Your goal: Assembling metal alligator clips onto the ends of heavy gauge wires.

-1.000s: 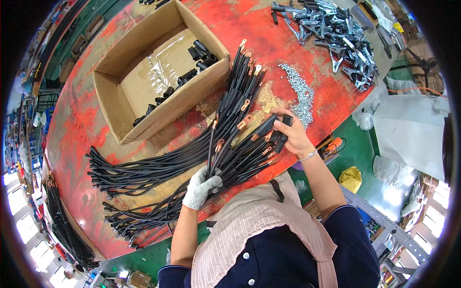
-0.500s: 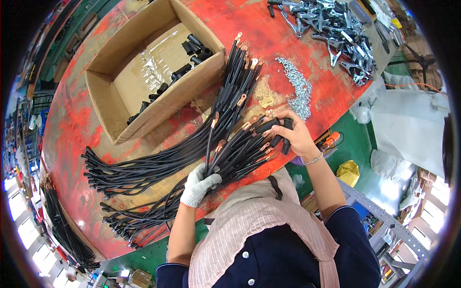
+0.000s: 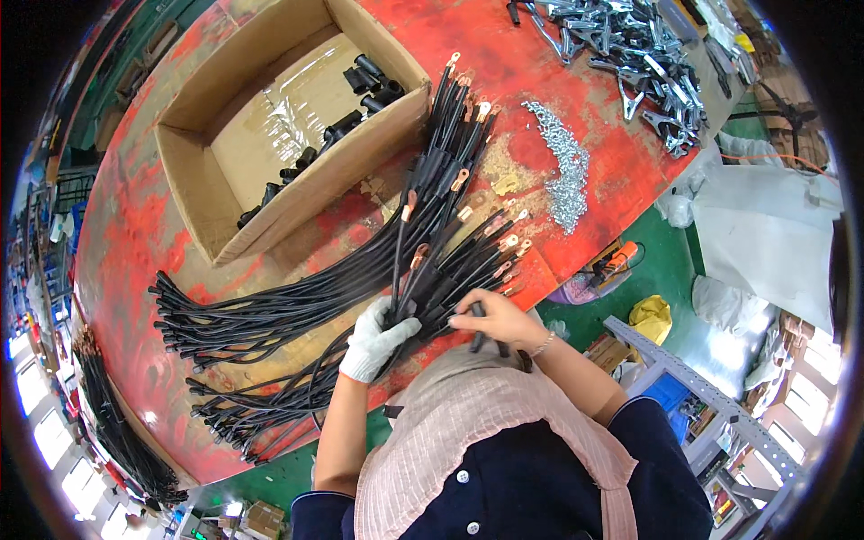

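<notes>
My left hand [image 3: 373,344], in a white glove, is closed round black cables near their copper-lugged ends. The held cables [image 3: 306,378] trail left across the table, and their copper lugs [image 3: 509,242] fan out to the right. Close beside the bundle, my bare right hand [image 3: 504,320] is closed on black rubber sleeves [image 3: 478,340], partly hidden by the fingers. A black sleeve [image 3: 436,290] sits around a cable just beyond my left glove. Behind these lies a second bundle of black cables [image 3: 297,310], its copper lugs pointing away from me.
An open cardboard box [image 3: 202,171] with several black sleeves stands at the back left. A heap of small silver screws [image 3: 567,171] lies right of the cables on the red table [image 3: 117,261]. Metal clamps [image 3: 643,67] are piled at the far right. More cables [image 3: 121,423] hang at the left.
My right hand has moved down and left, from over the copper lugs to the near side of the bundle, still holding black sleeves. My left hand has stayed on the cables.
</notes>
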The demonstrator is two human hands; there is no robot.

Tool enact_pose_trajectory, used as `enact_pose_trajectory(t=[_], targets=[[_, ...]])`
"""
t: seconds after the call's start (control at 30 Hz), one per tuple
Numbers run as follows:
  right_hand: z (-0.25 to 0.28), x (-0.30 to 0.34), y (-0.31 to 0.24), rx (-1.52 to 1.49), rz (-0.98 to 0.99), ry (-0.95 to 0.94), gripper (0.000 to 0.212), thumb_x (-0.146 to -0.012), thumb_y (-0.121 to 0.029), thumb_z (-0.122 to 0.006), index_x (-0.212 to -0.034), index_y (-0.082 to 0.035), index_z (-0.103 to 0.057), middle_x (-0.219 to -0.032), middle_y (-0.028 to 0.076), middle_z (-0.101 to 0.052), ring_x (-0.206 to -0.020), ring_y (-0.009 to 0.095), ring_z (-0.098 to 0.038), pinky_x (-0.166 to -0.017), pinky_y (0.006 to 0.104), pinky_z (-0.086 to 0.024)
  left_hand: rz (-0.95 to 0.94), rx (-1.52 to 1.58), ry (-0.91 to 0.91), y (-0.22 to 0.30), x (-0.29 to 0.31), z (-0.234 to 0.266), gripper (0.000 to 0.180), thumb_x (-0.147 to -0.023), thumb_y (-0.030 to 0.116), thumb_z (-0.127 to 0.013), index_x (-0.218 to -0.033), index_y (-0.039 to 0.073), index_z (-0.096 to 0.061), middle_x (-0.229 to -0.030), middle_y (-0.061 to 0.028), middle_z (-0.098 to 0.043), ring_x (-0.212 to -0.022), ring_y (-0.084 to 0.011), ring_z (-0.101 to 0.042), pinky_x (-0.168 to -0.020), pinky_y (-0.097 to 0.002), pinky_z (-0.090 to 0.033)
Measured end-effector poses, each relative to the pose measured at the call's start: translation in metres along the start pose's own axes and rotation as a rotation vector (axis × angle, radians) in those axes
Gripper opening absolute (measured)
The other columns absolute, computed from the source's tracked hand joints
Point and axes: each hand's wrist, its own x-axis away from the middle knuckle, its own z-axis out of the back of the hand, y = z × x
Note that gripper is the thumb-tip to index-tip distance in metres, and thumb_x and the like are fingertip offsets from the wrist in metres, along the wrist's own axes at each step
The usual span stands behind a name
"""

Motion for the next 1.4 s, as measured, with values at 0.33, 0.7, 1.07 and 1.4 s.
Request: enact_pose_trajectory(t=[0.33, 0.7, 1.07, 1.4], targets=[[0.054, 0.028, -0.068, -0.756, 0.339, 0.293, 0.023, -0.1, -0.019, -0.048, -0.117, -0.004, -0.052, -0.111, 0.01, -0.062, -0.072, 0.006, -0.05, -0.057, 0.0215, -0.04, 0.225, 0.446, -0.134, -0.001, 0.002, 0.005, 0.026, -0.078, 0.006, -0.072, -0.1, -0.002, -0.06, -0.08, -0.0063, -0.062, -0.065, -0.0132, -0.057, -0.06, -0.027, -0.047], [0.061, -0.003, -0.083, -1.005, 0.474, 0.443, 0.012, -0.096, -0.024, -0.06, -0.104, -0.015, -0.057, -0.083, -0.003, -0.057, -0.066, 0.002, -0.049, -0.043, 0.0157, -0.033, 0.251, 0.525, -0.129, -0.001, 0.003, 0.005, 0.021, -0.074, 0.003, -0.072, -0.092, -0.001, -0.062, -0.074, -0.0051, -0.06, -0.057, -0.0116, -0.052, -0.053, -0.0251, -0.043], [0.059, -0.004, -0.075, -1.042, 0.491, 0.378, 0.019, -0.092, -0.019, -0.066, -0.106, -0.01, -0.055, -0.085, -0.001, -0.057, -0.068, 0.003, -0.049, -0.042, 0.0146, -0.034, 0.272, 0.495, -0.17, -0.002, 0.001, 0.004, 0.025, -0.074, 0.005, -0.073, -0.094, -0.002, -0.062, -0.074, -0.0051, -0.06, -0.058, -0.0111, -0.053, -0.054, -0.0252, -0.043], [0.05, 0.02, -0.077, -0.697, 0.534, 0.28, 0.038, -0.088, 0.002, -0.061, -0.122, -0.007, -0.051, -0.094, 0.002, -0.058, -0.073, 0.007, -0.054, -0.046, 0.0139, -0.035, 0.272, 0.448, -0.181, -0.005, -0.005, 0.007, 0.024, -0.074, 0.008, -0.072, -0.094, 0.0, -0.062, -0.075, -0.0067, -0.063, -0.059, -0.0124, -0.055, -0.055, -0.0257, -0.044]])
